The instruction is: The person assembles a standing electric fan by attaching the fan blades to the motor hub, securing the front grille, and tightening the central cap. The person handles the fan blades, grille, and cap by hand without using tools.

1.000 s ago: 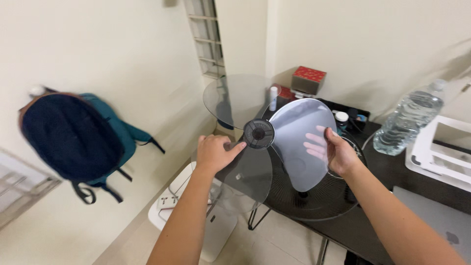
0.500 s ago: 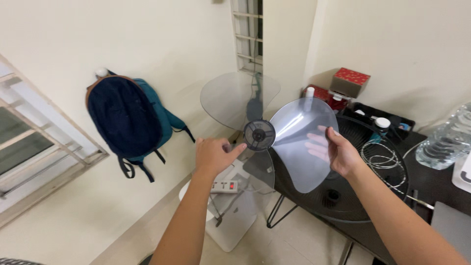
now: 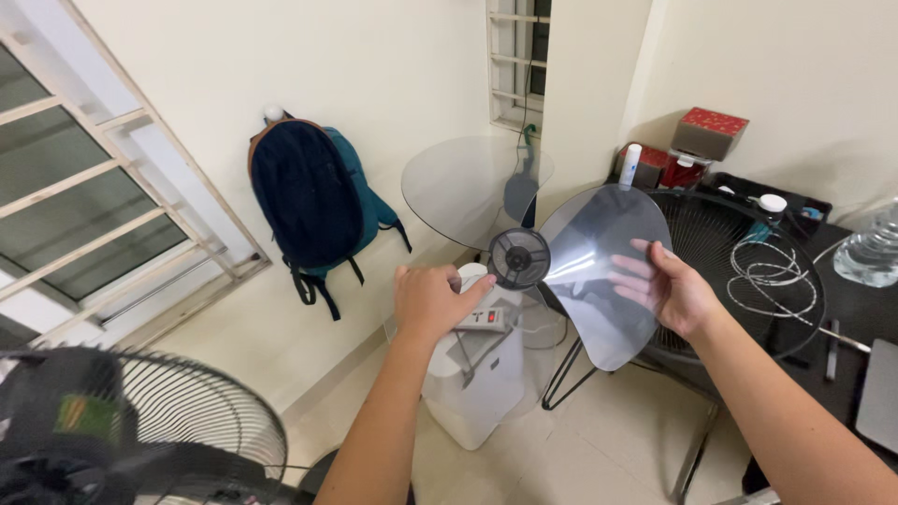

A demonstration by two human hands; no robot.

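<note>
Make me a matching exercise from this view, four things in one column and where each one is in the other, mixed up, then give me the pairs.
Things:
1. clear fan blade
2. dark blue backpack
3. red box
4. fan grille

Places:
A. hanging on the wall
B. lying flat on the black table, with a coil of white cable on it
C. held between the left hand and the right hand
D. at the back of the table, against the wall

Pairs: 1-C, 2-A, 3-D, 4-B
</note>
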